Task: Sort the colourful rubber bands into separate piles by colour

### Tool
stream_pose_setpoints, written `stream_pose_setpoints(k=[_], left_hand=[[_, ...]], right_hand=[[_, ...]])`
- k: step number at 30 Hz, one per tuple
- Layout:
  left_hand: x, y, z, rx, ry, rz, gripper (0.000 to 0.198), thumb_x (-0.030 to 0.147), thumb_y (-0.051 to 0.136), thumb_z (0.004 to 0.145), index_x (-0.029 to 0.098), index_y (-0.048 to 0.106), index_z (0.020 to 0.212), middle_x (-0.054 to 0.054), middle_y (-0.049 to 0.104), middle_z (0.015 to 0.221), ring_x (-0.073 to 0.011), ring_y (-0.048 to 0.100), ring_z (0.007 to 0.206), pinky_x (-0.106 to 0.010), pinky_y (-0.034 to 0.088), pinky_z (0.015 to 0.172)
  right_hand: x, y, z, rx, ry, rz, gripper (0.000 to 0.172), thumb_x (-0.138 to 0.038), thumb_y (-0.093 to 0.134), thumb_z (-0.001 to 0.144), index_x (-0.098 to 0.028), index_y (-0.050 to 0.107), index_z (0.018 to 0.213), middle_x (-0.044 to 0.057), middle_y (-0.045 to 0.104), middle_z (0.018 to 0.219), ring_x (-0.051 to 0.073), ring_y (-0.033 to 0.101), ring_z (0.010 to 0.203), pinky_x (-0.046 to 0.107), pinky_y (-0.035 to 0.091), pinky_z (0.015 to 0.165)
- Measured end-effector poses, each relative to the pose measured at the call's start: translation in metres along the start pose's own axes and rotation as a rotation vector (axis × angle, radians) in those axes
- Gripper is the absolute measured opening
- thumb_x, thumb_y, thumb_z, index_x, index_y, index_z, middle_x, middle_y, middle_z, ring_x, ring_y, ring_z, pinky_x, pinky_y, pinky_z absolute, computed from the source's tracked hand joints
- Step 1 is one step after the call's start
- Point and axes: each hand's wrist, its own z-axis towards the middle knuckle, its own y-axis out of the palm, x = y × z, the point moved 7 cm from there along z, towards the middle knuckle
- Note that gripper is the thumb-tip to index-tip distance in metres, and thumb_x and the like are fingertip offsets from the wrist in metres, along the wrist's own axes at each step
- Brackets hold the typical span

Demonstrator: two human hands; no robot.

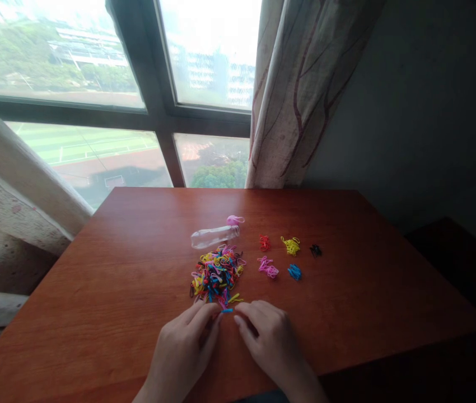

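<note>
A small blue rubber band (227,310) shows between my two hands, at the front of the mixed heap. My left hand (185,338) has its thumb and index fingertip closed at the left end of that band. Just to the right, my right hand (269,336) rests low over the table, fingers curved and thumb a little apart from the index finger, with nothing visible in them. Beyond my fingertips lies the heap of multicoloured rubber bands (217,274). A few yellow bands (235,299) lie loose at its near right edge.
Right of the heap are small piles of red (265,242), yellow (291,246), black (316,250), pink (268,267) and blue bands (294,272). Behind it, a clear plastic bottle (213,237) lies sideways beside a pink bundle (234,220). The wooden table (347,302) meets a window and curtains.
</note>
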Motion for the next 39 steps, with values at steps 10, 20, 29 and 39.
stream_pose_setpoints(k=[10,20,29,39], left_hand=[[0.054,0.039,0.09,-0.295,0.137,-0.004,0.014,0.021,0.051,0.092,0.022,0.064,0.091,-0.001,0.07,0.086,-0.0148,0.067,0.076,-0.023,0.047,0.065],[0.089,0.111,0.164,-0.514,0.262,0.114,0.013,0.021,0.055,0.086,0.019,0.067,0.091,-0.009,0.073,0.091,-0.0253,0.071,0.078,-0.033,0.053,0.065],[0.077,0.086,0.156,-0.476,0.231,0.09,0.019,0.025,0.056,0.088,0.025,0.069,0.101,-0.006,0.073,0.099,-0.0242,0.071,0.083,-0.031,0.053,0.066],[0.018,0.003,0.086,-0.203,0.037,-0.132,0.016,0.021,0.051,0.093,0.022,0.067,0.096,-0.003,0.072,0.092,-0.0159,0.067,0.081,-0.024,0.049,0.07]], right_hand=[[0.01,0.002,0.002,-0.027,0.084,-0.114,0.014,-0.011,0.054,0.083,-0.02,0.064,0.084,0.003,0.069,0.078,0.017,0.064,0.071,0.025,0.033,0.06],[0.009,0.0,0.006,-0.027,0.122,-0.07,0.014,-0.01,0.052,0.083,-0.021,0.059,0.076,0.0,0.066,0.076,0.015,0.062,0.071,0.024,0.032,0.062],[0.011,0.002,0.005,-0.036,0.118,-0.011,0.014,-0.015,0.052,0.09,-0.022,0.062,0.082,0.001,0.068,0.08,0.016,0.063,0.076,0.023,0.037,0.069],[0.005,-0.002,0.006,-0.014,0.087,-0.009,0.016,-0.017,0.051,0.093,-0.022,0.065,0.089,0.001,0.069,0.081,0.016,0.063,0.076,0.024,0.039,0.07]])
